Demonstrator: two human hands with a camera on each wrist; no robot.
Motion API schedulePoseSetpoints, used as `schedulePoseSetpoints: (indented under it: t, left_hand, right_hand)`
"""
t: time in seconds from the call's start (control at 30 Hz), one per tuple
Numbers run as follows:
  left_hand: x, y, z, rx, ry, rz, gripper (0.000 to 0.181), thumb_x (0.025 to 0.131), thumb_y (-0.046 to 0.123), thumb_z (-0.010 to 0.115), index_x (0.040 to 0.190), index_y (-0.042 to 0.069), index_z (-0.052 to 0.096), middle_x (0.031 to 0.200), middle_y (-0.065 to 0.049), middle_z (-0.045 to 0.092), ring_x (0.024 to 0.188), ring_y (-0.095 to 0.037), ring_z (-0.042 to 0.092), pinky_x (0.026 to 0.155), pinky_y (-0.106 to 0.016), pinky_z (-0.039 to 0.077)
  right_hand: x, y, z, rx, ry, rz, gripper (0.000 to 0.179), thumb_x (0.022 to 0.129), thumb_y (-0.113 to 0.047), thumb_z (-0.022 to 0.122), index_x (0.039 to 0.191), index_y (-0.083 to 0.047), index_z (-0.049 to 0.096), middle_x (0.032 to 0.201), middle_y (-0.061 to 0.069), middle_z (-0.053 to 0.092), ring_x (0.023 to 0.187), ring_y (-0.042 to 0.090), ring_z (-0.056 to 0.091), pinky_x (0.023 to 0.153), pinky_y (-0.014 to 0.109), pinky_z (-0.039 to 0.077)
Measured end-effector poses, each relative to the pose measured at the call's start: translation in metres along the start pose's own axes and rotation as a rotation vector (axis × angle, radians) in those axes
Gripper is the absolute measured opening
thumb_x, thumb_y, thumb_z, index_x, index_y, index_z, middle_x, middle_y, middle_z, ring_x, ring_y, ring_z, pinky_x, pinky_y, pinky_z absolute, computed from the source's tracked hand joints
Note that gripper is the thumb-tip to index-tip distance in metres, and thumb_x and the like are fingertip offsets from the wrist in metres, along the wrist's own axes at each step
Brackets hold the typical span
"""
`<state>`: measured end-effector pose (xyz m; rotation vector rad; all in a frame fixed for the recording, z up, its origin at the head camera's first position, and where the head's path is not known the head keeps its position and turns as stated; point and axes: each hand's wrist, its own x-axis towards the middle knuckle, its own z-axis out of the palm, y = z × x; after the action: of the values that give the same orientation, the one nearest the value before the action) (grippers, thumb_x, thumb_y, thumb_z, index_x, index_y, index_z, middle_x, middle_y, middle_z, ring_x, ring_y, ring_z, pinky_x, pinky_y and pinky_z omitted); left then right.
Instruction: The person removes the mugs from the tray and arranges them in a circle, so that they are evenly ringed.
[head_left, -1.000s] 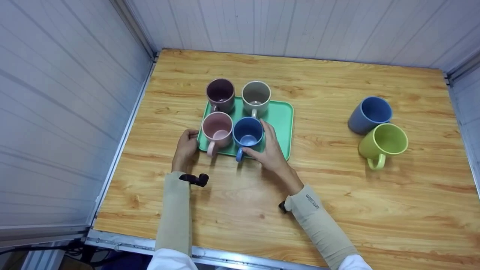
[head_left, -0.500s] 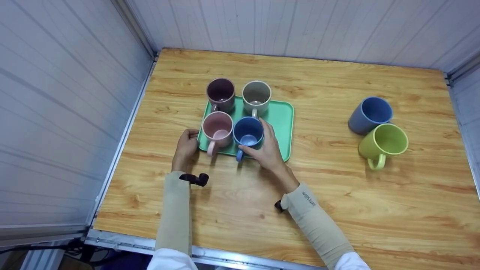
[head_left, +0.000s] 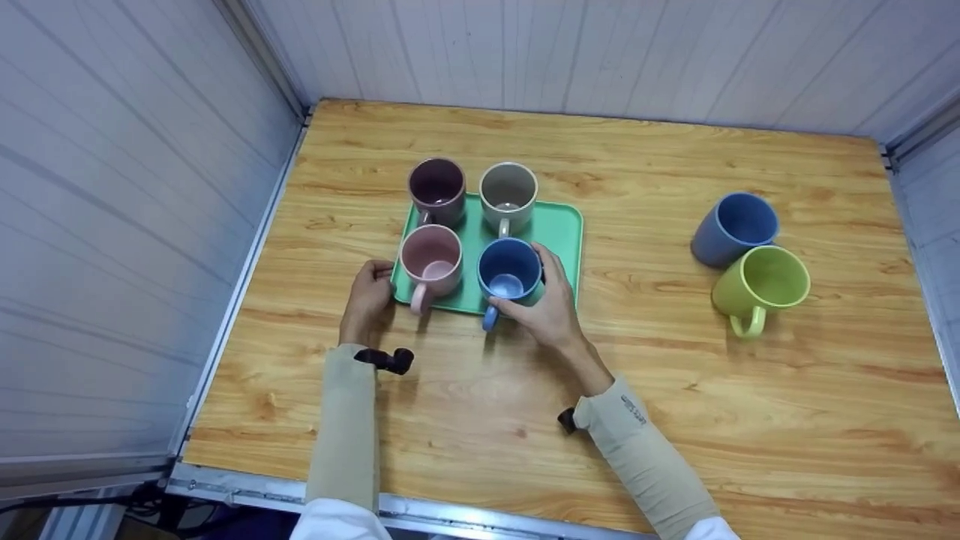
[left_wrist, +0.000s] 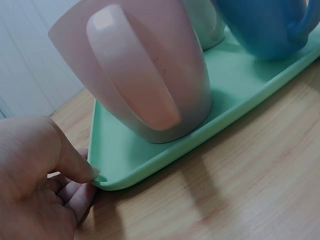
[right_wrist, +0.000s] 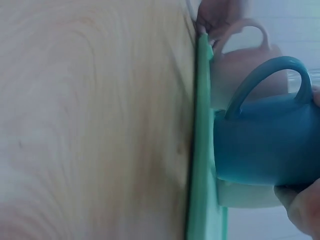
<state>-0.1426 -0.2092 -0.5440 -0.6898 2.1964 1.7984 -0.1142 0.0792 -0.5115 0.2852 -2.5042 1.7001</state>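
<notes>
My right hand (head_left: 553, 311) grips the blue mug (head_left: 508, 262) by its rim and side, thumb near the handle. This mug is over the front middle of the green tray (head_left: 559, 232); I cannot tell whether its base touches the tray. With thumb and fingers, my left hand (left_wrist: 37, 175) pinches the tray's front left corner. Just beside that corner a pink mug (left_wrist: 145, 75) stands on the tray, its handle toward me. Behind stand a dark purple mug (head_left: 437, 187) and a grey mug (head_left: 508, 191). The fingers on the far side of the blue mug are mostly hidden.
On the right of the wooden table (head_left: 645, 420) a second blue mug (head_left: 724, 236) and a yellow-green mug (head_left: 750, 289) stand close together. White panels (head_left: 480, 52) enclose the back and sides. A metal edge (head_left: 450, 517) runs along the front.
My right hand has shifted slightly right with the blue mug, widening the gap to the pink mug. My left hand stays at the tray corner.
</notes>
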Motion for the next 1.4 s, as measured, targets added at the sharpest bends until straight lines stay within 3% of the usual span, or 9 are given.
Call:
schedulePoseSetpoints:
  t: [0.23, 0.43, 0.63, 0.8, 1.07, 1.27, 1.4]
  left_hand:
    - [0.0, 0.0, -0.003, 0.063, -0.002, 0.015, 0.034, 0.096, 0.003, 0.037, 0.128, -0.002, 0.046, 0.126, -0.018, 0.049, 0.116, -0.027, 0.047, 0.102, -0.034, 0.04]
    - [-0.001, 0.001, -0.003, 0.065, -0.008, 0.014, 0.034, 0.096, 0.003, 0.035, 0.128, -0.003, 0.045, 0.127, -0.019, 0.048, 0.117, -0.028, 0.047, 0.102, -0.034, 0.04]
    - [-0.001, 0.001, -0.001, 0.072, -0.004, 0.03, 0.035, 0.097, 0.003, 0.036, 0.129, -0.004, 0.045, 0.128, -0.019, 0.048, 0.118, -0.027, 0.046, 0.103, -0.034, 0.039]
    - [-0.001, 0.0, -0.001, 0.069, 0.005, 0.031, 0.035, 0.097, 0.003, 0.037, 0.129, -0.004, 0.045, 0.126, -0.019, 0.049, 0.117, -0.027, 0.047, 0.103, -0.034, 0.039]
    - [-0.001, 0.0, -0.001, 0.053, 0.006, 0.023, 0.033, 0.098, 0.004, 0.038, 0.129, -0.004, 0.045, 0.126, -0.02, 0.049, 0.117, -0.028, 0.047, 0.103, -0.034, 0.04]
    - [-0.002, 0.001, -0.001, 0.036, 0.01, 0.021, 0.032, 0.098, 0.004, 0.038, 0.128, -0.004, 0.046, 0.126, -0.019, 0.049, 0.117, -0.028, 0.048, 0.102, -0.034, 0.04]
    - [-0.002, 0.001, 0.0, 0.041, 0.013, 0.027, 0.032, 0.098, 0.004, 0.038, 0.128, -0.004, 0.046, 0.126, -0.019, 0.049, 0.117, -0.027, 0.047, 0.102, -0.034, 0.04]
  right_hand:
    - [-0.004, -0.004, -0.022, -0.006, 0.026, 0.007, 0.096, 0.068, -0.042, 0.084, 0.143, -0.007, 0.037, 0.14, 0.007, 0.044, 0.128, 0.02, 0.043, 0.108, 0.043, 0.038]
    - [-0.01, 0.0, -0.043, 0.024, 0.089, 0.019, 0.096, 0.066, -0.041, 0.086, 0.142, -0.008, 0.039, 0.137, 0.005, 0.046, 0.125, 0.019, 0.045, 0.107, 0.044, 0.039]
    - [-0.017, 0.005, -0.064, 0.077, 0.157, 0.019, 0.091, 0.066, -0.023, 0.088, 0.141, -0.004, 0.04, 0.136, 0.01, 0.047, 0.125, 0.025, 0.046, 0.106, 0.047, 0.039]
    - [-0.026, -0.001, -0.082, 0.084, 0.188, 0.066, 0.088, 0.068, -0.011, 0.086, 0.141, 0.0, 0.039, 0.138, 0.017, 0.045, 0.127, 0.031, 0.044, 0.107, 0.052, 0.036]
    - [-0.038, 0.028, -0.11, 0.022, 0.22, 0.129, 0.09, 0.066, -0.015, 0.088, 0.142, -0.008, 0.04, 0.138, 0.008, 0.046, 0.128, 0.02, 0.043, 0.11, 0.045, 0.035]
    - [-0.046, 0.017, -0.127, 0.016, 0.272, 0.152, 0.085, 0.066, -0.006, 0.086, 0.138, 0.003, 0.041, 0.135, 0.019, 0.047, 0.126, 0.029, 0.044, 0.109, 0.05, 0.034]
    - [-0.05, 0.035, -0.138, -0.029, 0.299, 0.184, 0.088, 0.066, -0.012, 0.087, 0.14, -0.002, 0.041, 0.135, 0.013, 0.048, 0.125, 0.024, 0.044, 0.108, 0.047, 0.035]
